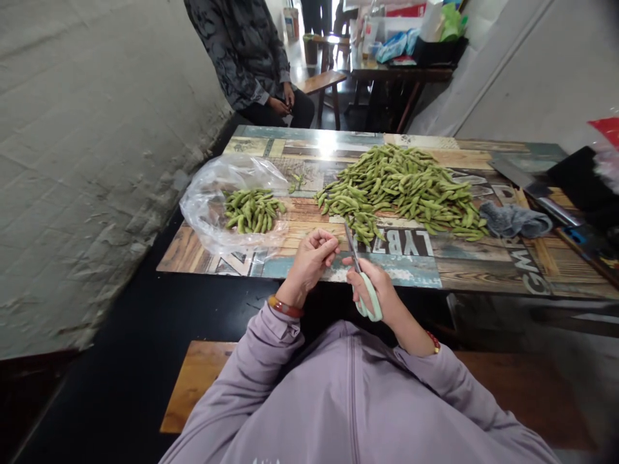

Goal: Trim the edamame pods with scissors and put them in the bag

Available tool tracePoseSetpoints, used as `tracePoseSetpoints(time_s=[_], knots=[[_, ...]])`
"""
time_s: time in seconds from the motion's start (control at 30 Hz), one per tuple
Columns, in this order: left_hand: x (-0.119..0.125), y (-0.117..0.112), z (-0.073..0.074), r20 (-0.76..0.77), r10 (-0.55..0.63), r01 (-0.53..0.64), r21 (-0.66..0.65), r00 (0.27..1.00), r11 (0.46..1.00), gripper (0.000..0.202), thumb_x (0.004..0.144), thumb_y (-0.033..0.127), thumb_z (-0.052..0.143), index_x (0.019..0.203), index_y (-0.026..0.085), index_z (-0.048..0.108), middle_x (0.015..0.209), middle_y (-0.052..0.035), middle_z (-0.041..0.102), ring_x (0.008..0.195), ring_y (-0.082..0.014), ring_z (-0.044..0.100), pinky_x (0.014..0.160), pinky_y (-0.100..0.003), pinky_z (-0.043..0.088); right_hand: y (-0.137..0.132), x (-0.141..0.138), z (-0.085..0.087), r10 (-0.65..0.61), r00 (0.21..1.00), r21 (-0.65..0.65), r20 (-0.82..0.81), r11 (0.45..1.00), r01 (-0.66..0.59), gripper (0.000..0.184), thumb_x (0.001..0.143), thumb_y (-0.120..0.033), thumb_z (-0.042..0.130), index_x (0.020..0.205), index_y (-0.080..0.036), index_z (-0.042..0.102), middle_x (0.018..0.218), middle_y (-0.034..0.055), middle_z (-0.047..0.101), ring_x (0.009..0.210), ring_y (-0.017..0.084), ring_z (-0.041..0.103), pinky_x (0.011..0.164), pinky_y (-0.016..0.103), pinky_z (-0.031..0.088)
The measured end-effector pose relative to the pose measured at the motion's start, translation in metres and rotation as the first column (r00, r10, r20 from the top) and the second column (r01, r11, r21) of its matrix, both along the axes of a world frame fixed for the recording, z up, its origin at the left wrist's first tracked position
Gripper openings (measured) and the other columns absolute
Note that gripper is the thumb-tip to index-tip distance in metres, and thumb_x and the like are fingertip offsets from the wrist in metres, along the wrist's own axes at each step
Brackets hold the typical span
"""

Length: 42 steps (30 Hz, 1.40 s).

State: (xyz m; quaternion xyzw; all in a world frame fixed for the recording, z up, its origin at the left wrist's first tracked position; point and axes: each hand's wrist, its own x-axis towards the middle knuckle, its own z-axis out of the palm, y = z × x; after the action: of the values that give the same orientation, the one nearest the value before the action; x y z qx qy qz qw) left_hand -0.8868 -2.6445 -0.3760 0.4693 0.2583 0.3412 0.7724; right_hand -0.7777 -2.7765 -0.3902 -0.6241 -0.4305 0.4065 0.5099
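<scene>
My right hand [374, 291] grips pale green-handled scissors [368, 298], their blades pointing up and away over the table's near edge. Just left of the blades, my left hand [312, 260] is curled with its fingertips pinched; whatever they hold is too small to make out. A big heap of green pods [403, 187] lies on the table beyond both hands. A smaller batch of pods [252, 210] rests on a clear plastic bag [213, 200] at the left.
The patterned wooden table [483, 270] also carries a grey cloth [512, 220], a cleaver [536, 187] and dark items at the right. Another person in a dark patterned top [246, 51] sits on a bench beyond. A rough wall runs along the left.
</scene>
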Motion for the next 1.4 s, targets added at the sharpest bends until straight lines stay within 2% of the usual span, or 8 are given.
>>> tracePoseSetpoints(time_s=[0.3, 0.47, 0.6, 0.67, 0.77, 0.97, 1.13, 1.4], knots=[[0.0, 0.01, 0.008, 0.059, 0.04, -0.028, -0.182, 0.997, 0.983, 0.029, 0.067, 0.031, 0.075, 0.08, 0.017, 0.052, 0.069, 0.0036, 0.054, 0.046, -0.0025, 0.038, 0.041, -0.015, 0.021, 0.0, 0.05, 0.002, -0.264, 0.885, 0.122, -0.384, 0.936, 0.331, 0.047, 0.088, -0.059, 0.061, 0.113, -0.019, 0.062, 0.083, -0.0022, 0.056, 0.046, 0.005, 0.05, 0.038, 0.02, 0.043], [0.02, 0.013, 0.011, -0.293, 0.01, 0.038, 0.157, 0.956, 0.987, 0.029, 0.075, 0.041, 0.071, 0.071, 0.016, 0.056, 0.053, 0.008, 0.034, 0.045, -0.0047, 0.027, 0.046, -0.021, 0.019, 0.001, 0.058, -0.002, -0.239, 0.841, 0.139, -0.485, 0.929, 0.344, 0.049, 0.085, -0.061, 0.063, 0.111, -0.02, 0.064, 0.082, -0.0024, 0.058, 0.045, 0.005, 0.05, 0.037, 0.02, 0.043], [0.045, 0.017, 0.008, -0.557, 0.302, 0.168, 0.64, 0.774, 0.75, 0.025, 0.079, 0.035, 0.069, 0.065, 0.015, 0.061, 0.055, 0.0027, 0.048, 0.054, -0.01, 0.041, 0.056, -0.026, 0.026, 0.001, 0.057, -0.003, -0.227, 0.858, 0.14, -0.461, 0.936, 0.323, 0.049, 0.086, -0.061, 0.062, 0.114, -0.021, 0.062, 0.082, -0.0025, 0.059, 0.045, 0.005, 0.052, 0.038, 0.02, 0.044], [0.055, 0.018, 0.007, -0.592, 0.396, 0.24, 0.72, 0.702, 0.651, 0.025, 0.081, 0.037, 0.068, 0.067, 0.016, 0.063, 0.056, 0.001, 0.052, 0.056, -0.0122, 0.044, 0.057, -0.028, 0.026, 0.001, 0.057, -0.004, -0.214, 0.862, 0.147, -0.459, 0.939, 0.311, 0.049, 0.087, -0.061, 0.062, 0.115, -0.021, 0.062, 0.082, -0.0025, 0.059, 0.045, 0.005, 0.052, 0.038, 0.02, 0.044], [0.067, 0.017, 0.005, -0.603, 0.424, 0.273, 0.739, 0.676, 0.616, 0.022, 0.082, 0.033, 0.067, 0.068, 0.016, 0.062, 0.061, -0.001, 0.057, 0.059, -0.0137, 0.047, 0.058, -0.028, 0.027, 0.0, 0.058, -0.005, -0.203, 0.864, 0.155, -0.461, 0.94, 0.304, 0.049, 0.087, -0.06, 0.063, 0.116, -0.02, 0.061, 0.083, -0.0024, 0.058, 0.045, 0.005, 0.053, 0.037, 0.019, 0.044], [0.079, 0.016, 0.005, -0.457, 0.298, 0.065, 0.626, 0.838, 0.777, 0.014, 0.073, 0.019, 0.067, 0.064, 0.017, 0.055, 0.053, 0.0056, 0.043, 0.052, -0.009, 0.037, 0.054, -0.023, 0.025, 0.001, 0.06, -0.01, -0.145, 0.867, 0.185, -0.476, 0.948, 0.26, 0.046, 0.088, -0.056, 0.064, 0.116, -0.019, 0.061, 0.084, -0.0025, 0.057, 0.046, 0.005, 0.053, 0.038, 0.019, 0.045], [0.066, 0.01, 0.015, -0.228, 0.068, -0.026, 0.18, 0.971, 0.983, 0.023, 0.069, 0.027, 0.072, 0.072, 0.018, 0.05, 0.057, 0.0071, 0.044, 0.046, -0.0047, 0.034, 0.045, -0.019, 0.02, -0.006, 0.061, -0.01, -0.077, 0.894, 0.197, -0.441, 0.964, 0.181, 0.046, 0.089, -0.055, 0.063, 0.117, -0.019, 0.06, 0.084, -0.0017, 0.058, 0.048, 0.007, 0.056, 0.04, 0.02, 0.047], [0.032, -0.001, 0.013, -0.104, 0.009, -0.016, -0.073, 0.995, 0.997, 0.03, 0.068, 0.028, 0.077, 0.074, 0.017, 0.049, 0.064, 0.0026, 0.058, 0.04, -0.0021, 0.036, 0.039, -0.017, 0.013, -0.022, 0.055, -0.006, 0.051, 0.951, 0.172, -0.304, 0.985, 0.002, 0.047, 0.093, -0.054, 0.058, 0.125, -0.02, 0.057, 0.087, 0.0002, 0.059, 0.049, 0.008, 0.055, 0.041, 0.023, 0.047]])
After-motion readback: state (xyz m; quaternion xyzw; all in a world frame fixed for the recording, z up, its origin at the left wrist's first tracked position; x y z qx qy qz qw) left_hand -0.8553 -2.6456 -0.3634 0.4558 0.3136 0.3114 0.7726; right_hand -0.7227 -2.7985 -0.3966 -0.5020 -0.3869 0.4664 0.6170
